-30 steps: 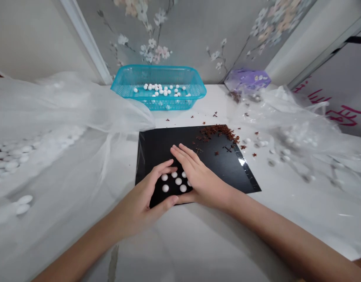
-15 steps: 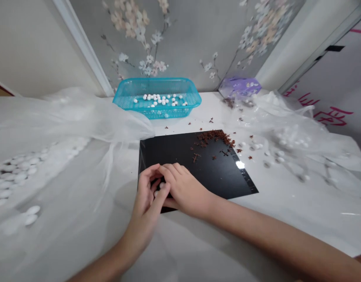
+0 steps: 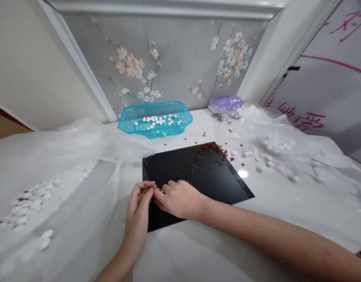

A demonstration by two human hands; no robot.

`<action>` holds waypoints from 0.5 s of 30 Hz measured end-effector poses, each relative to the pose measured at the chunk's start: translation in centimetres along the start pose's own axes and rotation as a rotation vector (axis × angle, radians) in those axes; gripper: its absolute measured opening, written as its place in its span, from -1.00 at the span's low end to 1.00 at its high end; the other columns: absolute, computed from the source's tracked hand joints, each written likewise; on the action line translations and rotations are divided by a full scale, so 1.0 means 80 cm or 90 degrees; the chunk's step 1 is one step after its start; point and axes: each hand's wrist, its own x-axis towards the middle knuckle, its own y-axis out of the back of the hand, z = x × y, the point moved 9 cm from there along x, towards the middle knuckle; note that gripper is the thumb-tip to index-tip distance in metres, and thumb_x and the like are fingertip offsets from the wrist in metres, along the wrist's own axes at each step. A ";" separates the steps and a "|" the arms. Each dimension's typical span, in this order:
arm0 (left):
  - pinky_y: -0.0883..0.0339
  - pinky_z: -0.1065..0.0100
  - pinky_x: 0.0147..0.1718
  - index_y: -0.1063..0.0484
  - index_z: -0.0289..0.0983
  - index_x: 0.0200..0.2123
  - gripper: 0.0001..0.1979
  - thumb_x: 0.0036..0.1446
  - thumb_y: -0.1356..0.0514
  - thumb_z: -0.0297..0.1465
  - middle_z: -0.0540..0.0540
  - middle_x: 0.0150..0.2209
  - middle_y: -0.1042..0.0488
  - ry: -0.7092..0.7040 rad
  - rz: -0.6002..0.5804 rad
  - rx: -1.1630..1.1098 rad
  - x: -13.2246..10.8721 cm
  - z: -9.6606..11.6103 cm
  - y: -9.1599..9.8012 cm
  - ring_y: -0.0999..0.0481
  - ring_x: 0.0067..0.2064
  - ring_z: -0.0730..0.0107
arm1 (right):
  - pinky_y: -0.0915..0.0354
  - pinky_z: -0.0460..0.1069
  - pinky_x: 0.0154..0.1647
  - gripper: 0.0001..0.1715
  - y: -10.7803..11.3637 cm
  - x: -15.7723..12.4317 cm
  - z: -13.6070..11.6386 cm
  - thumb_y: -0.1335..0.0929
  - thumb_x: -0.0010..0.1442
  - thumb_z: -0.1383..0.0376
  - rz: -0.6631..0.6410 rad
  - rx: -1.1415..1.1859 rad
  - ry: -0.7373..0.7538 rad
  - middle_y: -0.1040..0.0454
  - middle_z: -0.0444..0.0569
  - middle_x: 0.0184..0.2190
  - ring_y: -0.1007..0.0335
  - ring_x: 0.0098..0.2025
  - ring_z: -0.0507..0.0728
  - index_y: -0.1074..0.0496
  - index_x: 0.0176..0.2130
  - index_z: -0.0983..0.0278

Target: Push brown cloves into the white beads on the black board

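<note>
My left hand (image 3: 141, 201) is closed over the near left part of a black mat (image 3: 180, 168), fingertips pressed to the thumb. It grips a small white ball, now almost wholly covered by the fingers. Touching it from the right is my right hand (image 3: 179, 199), fingers bent in a pinch at the left fingertips. What the right fingers hold is hidden. A pile of small reddish-brown star-shaped pieces (image 3: 211, 149) lies on the mat's far right corner. Nearer the hands is a brown cross-shaped piece (image 3: 194, 169).
A blue plastic basket (image 3: 124, 127) with white balls stands at the back. Clear plastic bags with white balls lie left (image 3: 80, 145) and right (image 3: 300, 145). A purple package (image 3: 226, 102) is against the wall. Loose brown pieces are scattered beyond the mat.
My view has tilted up. The hands have shifted from cupping together to a fingertip pinch, with the left fingers closing over the white balls that showed between them.
</note>
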 end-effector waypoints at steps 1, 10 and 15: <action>-0.26 0.43 -0.18 -0.37 -0.23 -0.28 -0.82 0.04 -0.18 -0.28 0.00 -0.24 -0.39 -0.002 0.009 -0.007 0.001 -0.001 0.004 -0.39 -0.14 0.39 | -0.15 -0.05 -0.57 -0.65 0.000 0.004 -0.002 -0.07 0.32 0.24 -0.002 -0.008 0.013 -0.46 0.05 -0.42 -0.40 -0.43 0.15 -0.30 -0.15 0.35; -0.29 0.43 -0.28 -0.40 -0.25 -0.36 -0.79 -0.10 -0.23 -0.28 -0.01 -0.32 -0.40 -0.011 0.145 -0.060 0.016 0.003 0.050 -0.39 -0.21 0.36 | -0.06 -0.11 -0.55 -0.70 0.023 0.035 0.041 -0.18 0.25 0.19 0.033 0.176 -0.068 -0.48 -0.07 -0.52 -0.35 -0.53 0.04 -0.37 -0.34 0.31; -0.27 0.41 -0.32 -0.39 -0.25 -0.39 -0.83 -0.09 -0.20 -0.30 -0.02 -0.36 -0.39 -0.037 0.140 0.001 0.011 0.015 0.041 -0.39 -0.26 0.35 | -0.10 -0.15 -0.49 -0.56 0.082 0.088 0.122 -0.09 0.31 0.20 0.101 0.335 -0.188 -0.41 -0.11 -0.52 -0.26 -0.49 -0.03 -0.39 -0.38 0.35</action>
